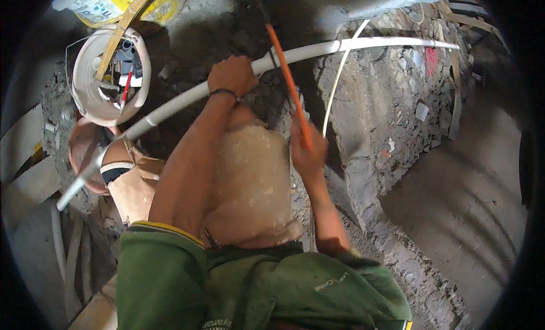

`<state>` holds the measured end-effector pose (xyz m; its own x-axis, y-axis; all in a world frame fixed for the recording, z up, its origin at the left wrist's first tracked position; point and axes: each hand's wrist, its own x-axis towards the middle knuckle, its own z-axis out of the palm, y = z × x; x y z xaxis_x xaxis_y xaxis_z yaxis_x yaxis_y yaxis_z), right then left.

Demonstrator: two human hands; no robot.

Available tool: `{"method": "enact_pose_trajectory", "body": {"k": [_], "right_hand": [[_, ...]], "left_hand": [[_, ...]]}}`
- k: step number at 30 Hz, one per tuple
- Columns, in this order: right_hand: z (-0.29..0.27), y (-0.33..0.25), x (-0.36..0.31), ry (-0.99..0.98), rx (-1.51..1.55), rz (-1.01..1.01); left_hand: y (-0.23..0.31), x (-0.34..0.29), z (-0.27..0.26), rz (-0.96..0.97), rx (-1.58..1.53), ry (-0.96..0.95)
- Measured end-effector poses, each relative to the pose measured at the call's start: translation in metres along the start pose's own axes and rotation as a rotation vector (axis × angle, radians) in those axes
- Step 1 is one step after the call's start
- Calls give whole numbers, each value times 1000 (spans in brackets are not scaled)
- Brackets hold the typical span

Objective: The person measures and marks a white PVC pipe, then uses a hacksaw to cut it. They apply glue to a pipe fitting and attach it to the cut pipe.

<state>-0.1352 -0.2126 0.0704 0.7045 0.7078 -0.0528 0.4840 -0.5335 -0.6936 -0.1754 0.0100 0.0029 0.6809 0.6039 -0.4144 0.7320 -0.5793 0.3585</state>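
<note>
A long white plastic pipe (181, 103) lies slantwise in front of me, from the lower left up to the far right. Gripping it near its middle is my left hand (233, 76), the fingers wrapped round it. My right hand (308, 148) is closed on the near end of an orange hacksaw (286, 74). The saw crosses the pipe just right of my left hand, beside a dark mark; its frame hides where the blade meets the pipe. Both the right hand and the saw are slightly blurred.
A white bucket (81, 74) holding fittings, a red pen-like item and a wooden stick (116, 43) stands at the left. Behind it sits a yellow-and-white bucket (113, 5). A thin cream conduit (335, 86) runs beside the rubble bank (392, 103) at the right.
</note>
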Motion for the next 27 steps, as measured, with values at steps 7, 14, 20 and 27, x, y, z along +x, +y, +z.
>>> {"method": "enact_pose_trajectory", "body": {"k": [7,14,20,27], "right_hand": [[-39,4,-42,-44,4,-32],[-48,-10,-21,-42,8,36],[-76,-16,-80,-74,-45,-44],[-19,-5,21,22,81,-30]], "left_hand": [[-12,0,-1,8,13,38],[2,-1,1,20,80,54],[-13,2,6,-29,46,73],[3,1,3,-16,77,36]]}}
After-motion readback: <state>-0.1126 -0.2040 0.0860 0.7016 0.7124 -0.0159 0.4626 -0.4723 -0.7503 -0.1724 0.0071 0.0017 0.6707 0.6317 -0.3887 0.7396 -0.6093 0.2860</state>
